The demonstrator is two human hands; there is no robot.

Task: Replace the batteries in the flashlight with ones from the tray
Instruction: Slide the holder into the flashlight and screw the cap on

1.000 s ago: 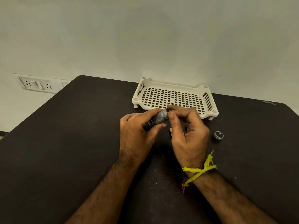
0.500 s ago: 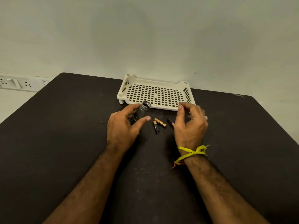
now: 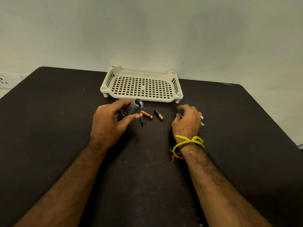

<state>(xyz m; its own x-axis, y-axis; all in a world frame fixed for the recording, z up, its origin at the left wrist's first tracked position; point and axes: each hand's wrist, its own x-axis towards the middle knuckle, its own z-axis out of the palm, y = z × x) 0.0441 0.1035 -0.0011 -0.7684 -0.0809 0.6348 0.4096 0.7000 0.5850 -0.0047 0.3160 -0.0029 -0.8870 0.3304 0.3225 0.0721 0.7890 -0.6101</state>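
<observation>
Left hand [image 3: 109,126] grips flashlight [image 3: 133,106] — three batteries [image 3: 146,114] beside, tray [image 3: 142,85] behind.

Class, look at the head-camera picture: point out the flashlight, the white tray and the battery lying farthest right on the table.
flashlight [image 3: 135,105], head view, on its silver open end.
white tray [image 3: 141,97], head view, on its near rim.
rightmost battery [image 3: 158,114], head view, on the middle of its body.

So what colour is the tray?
The tray is cream-white plastic with a square-holed grid floor, seen in the head view.
</observation>
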